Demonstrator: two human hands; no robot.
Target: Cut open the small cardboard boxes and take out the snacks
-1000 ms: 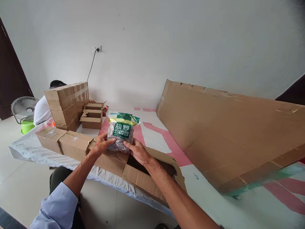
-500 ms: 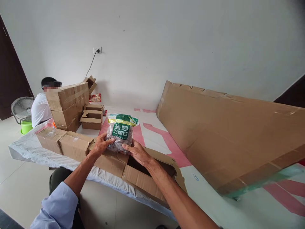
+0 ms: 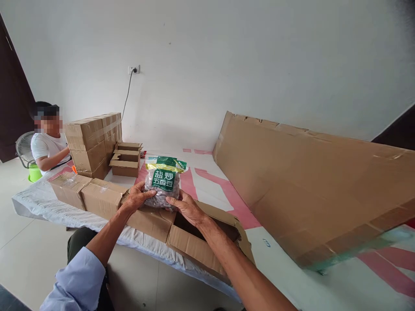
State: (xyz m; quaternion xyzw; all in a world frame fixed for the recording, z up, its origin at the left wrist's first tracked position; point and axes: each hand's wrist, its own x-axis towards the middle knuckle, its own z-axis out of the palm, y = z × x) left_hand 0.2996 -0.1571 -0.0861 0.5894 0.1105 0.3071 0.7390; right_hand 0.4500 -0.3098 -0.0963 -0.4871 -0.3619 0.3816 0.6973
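Note:
Between my two hands is a clear bag of beans with a green label, held upright over the row of cardboard boxes. My left hand grips its lower left side, thumb on the front. At the lower right side, my right hand grips it the same way, the fingers partly hidden behind the bag. Below my right forearm sits an open cardboard box; its inside is mostly dark. A box adjoins it on the left, its top partly hidden by the bag and my hands.
Taped boxes continue the row leftward. Stacked cartons stand at the back left, beside small open boxes. A large cardboard sheet leans at the right. Another person sits at the far left, near a fan.
The person at the far left has shifted left and now shows more of the body. The tilted open box and red packet behind the stack are gone from view. My hands hold nearly still.

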